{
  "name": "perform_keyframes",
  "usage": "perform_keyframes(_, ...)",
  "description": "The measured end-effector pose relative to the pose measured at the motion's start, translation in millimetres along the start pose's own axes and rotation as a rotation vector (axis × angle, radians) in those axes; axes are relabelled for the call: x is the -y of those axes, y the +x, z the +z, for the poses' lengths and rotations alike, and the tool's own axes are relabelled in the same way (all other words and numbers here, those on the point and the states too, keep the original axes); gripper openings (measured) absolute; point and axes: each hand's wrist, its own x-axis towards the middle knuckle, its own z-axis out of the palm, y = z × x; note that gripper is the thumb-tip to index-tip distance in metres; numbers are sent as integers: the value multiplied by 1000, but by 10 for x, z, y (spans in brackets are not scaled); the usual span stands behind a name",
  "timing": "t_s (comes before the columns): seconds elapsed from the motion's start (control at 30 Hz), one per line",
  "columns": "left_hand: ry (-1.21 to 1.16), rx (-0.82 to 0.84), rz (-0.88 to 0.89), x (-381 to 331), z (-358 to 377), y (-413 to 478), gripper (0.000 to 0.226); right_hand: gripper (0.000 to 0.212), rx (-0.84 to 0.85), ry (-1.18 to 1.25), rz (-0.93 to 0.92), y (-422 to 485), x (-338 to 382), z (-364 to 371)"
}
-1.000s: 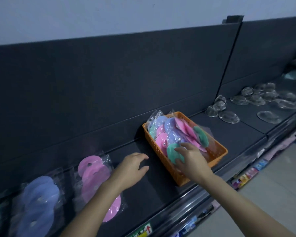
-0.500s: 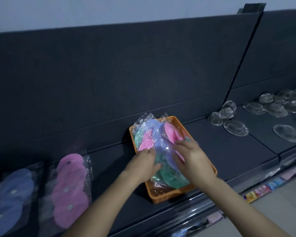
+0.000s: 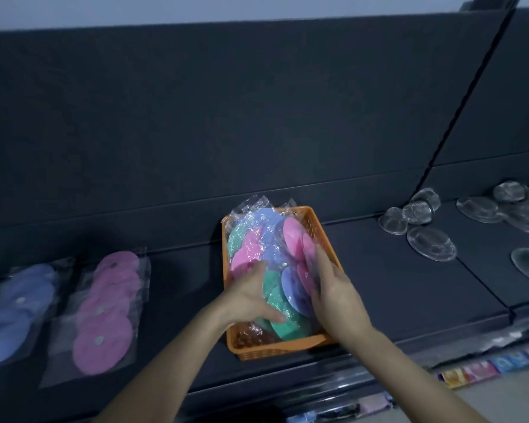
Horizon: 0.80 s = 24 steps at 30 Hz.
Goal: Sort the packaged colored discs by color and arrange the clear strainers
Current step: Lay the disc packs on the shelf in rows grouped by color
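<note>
Both hands are in the orange plastic basket (image 3: 290, 349): left hand (image 3: 251, 297) and right hand (image 3: 333, 288) each grip wrapped colored discs (image 3: 275, 254)

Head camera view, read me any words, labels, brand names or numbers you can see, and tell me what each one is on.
No text can be read.
Colored labels on the lower shelf edge: too blurred to read.
Disc packets in the orange basket and the pink disc packet: no visible printing.
</note>
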Motion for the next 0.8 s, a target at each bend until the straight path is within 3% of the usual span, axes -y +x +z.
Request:
perform_keyframes(0.1,-11,-34,17,-11,29,-38,111,50,96,23,37,31,-27,14)
perform_keyframes(0.2,-40,-99,46,-53,52,-39,94,80,92,-109,-28,-11,-25,-27)
perform_keyframes(0.27,-89,-187,54,-84,79,-27,80,85,83,-67,-24,-16,-53,-82)
perform_keyframes(0.4,-168,-391,67,-159,91,41,46,75,20,-82,50,-17,-182,-202)
perform_keyframes(0.53,-445,-523,44,-243,-18,158,26,63,9,-93,105,21,-382,-418)
perform_keyframes(0.7,-522,-546,135,-412,-122,214,33,70,-54,-74,338,224,-566,-558)
perform_keyframes(0.8,-503,-543,207,-448,-116,193,36,39,-204,19,397,282,-531,-633)
